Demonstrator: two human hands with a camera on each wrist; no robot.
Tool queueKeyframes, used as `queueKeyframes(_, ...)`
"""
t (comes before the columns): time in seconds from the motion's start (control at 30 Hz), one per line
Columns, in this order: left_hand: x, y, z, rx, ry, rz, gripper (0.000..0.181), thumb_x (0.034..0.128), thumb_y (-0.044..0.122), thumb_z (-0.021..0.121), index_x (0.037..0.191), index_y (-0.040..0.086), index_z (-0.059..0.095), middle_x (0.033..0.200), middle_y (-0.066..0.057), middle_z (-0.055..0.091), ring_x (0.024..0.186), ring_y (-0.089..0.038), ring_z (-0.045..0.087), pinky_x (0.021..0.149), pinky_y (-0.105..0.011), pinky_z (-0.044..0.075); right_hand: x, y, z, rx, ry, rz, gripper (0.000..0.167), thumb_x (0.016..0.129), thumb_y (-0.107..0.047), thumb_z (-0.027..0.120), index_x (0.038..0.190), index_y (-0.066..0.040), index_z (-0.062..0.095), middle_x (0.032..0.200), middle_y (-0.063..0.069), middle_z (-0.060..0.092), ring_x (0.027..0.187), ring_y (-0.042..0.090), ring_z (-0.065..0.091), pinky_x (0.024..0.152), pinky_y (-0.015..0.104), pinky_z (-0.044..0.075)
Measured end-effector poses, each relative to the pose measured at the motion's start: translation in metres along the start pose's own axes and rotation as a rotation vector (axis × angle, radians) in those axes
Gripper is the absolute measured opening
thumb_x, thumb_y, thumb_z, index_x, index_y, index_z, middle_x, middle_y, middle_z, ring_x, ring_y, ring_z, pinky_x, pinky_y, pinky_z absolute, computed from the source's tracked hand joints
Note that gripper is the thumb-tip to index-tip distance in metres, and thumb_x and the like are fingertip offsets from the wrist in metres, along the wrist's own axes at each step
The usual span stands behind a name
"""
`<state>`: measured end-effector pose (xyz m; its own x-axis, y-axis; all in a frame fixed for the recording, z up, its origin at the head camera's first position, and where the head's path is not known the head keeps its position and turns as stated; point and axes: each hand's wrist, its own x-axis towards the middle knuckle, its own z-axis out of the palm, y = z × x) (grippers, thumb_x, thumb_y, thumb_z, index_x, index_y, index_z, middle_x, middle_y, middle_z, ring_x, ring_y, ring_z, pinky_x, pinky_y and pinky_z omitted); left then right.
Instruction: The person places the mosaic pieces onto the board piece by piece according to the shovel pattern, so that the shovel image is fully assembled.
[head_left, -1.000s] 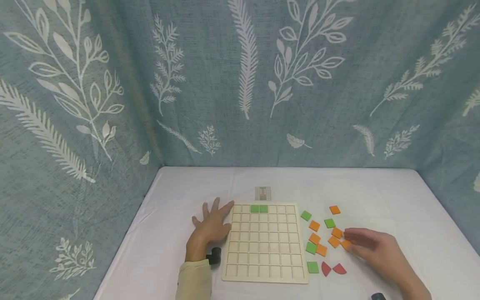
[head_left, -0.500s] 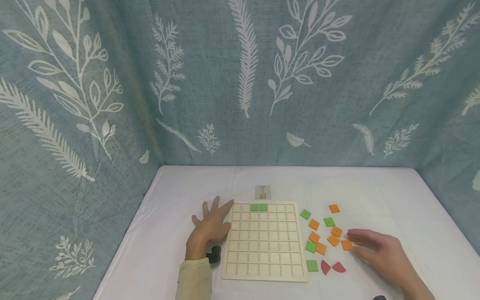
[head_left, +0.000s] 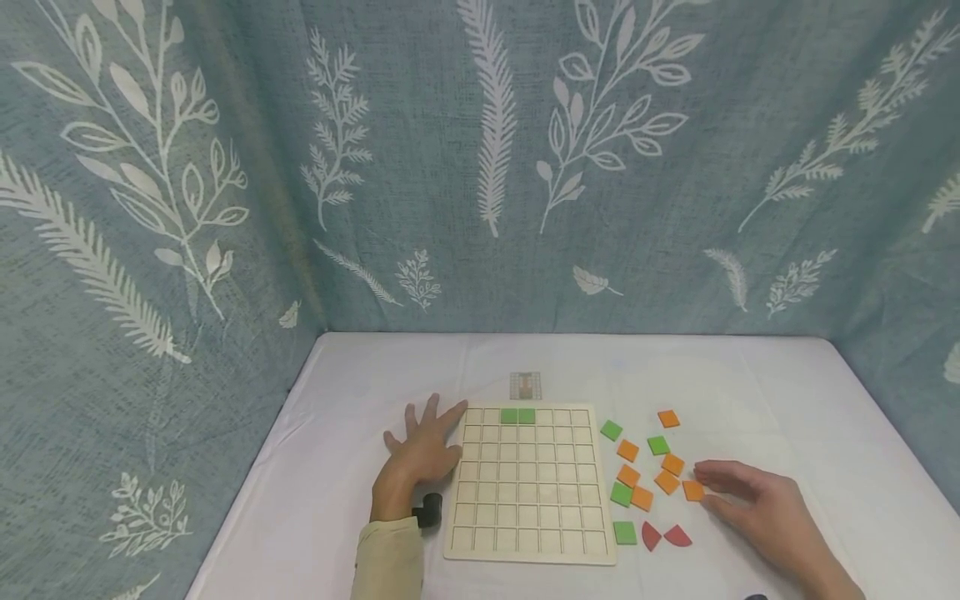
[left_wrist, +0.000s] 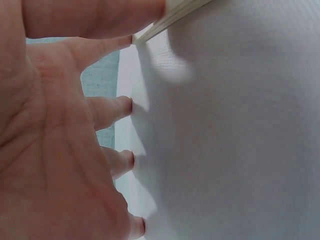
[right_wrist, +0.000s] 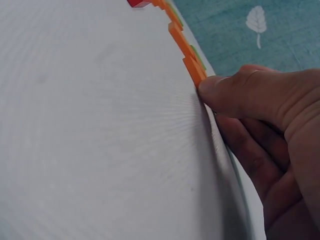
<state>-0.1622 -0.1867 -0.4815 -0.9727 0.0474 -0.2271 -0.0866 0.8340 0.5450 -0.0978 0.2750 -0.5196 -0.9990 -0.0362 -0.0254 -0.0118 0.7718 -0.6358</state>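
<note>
A pale wooden grid board (head_left: 528, 493) lies flat on the white table, with two green square tiles (head_left: 518, 416) in its far row. My left hand (head_left: 417, 454) is spread at the board's left edge; its thumb and index fingertip touch that edge, and in the left wrist view the other fingertips rest on the cloth. To the right of the loose tiles, my right hand (head_left: 765, 504) has loosely bent fingers. Its thumb (right_wrist: 220, 92) is at the nearest orange square tile (head_left: 693, 491), touching or almost touching it. That tile lies on the table.
Several loose orange tiles (head_left: 667, 482) and green tiles (head_left: 622, 494) lie right of the board. Two red quarter-round pieces (head_left: 678, 535) lie nearer the front. A small printed grid card (head_left: 525, 386) is behind the board. A patterned blue-green curtain (head_left: 450, 167) surrounds the table.
My right hand has drawn back slightly to the right, and the orange tile near its fingers now shows fully. My left hand and the board have stayed in place.
</note>
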Motion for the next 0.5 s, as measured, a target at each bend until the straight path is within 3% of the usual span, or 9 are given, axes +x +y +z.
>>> queueKeyframes(0.23, 0.002, -0.002, 0.002, -0.016, -0.008, -0.003, 0.075, 0.0914, 0.008, 0.064, 0.165, 0.019, 0.052, 0.181, -0.028, 0.018, 0.165, -0.063, -0.002, 0.119, -0.093, -0.007, -0.001, 0.001, -0.002, -0.016, 0.031, -0.02, 0.041, 0.089, -0.015, 0.09, 0.129, -0.02, 0.08, 0.117, -0.006, 0.084, 0.106, -0.002, 0.074, 0.087, 0.009, 0.055)
queueKeyframes(0.5, 0.003, -0.002, 0.002, -0.008, -0.002, -0.009, 0.074, 0.0919, 0.009, 0.066, 0.164, 0.019, 0.053, 0.181, -0.028, 0.018, 0.165, -0.064, -0.001, 0.119, -0.093, -0.006, 0.003, -0.013, -0.013, -0.029, 0.147, -0.128, 0.043, 0.082, -0.008, 0.095, 0.122, -0.02, 0.082, 0.111, -0.004, 0.085, 0.101, -0.01, 0.072, 0.084, -0.002, 0.048)
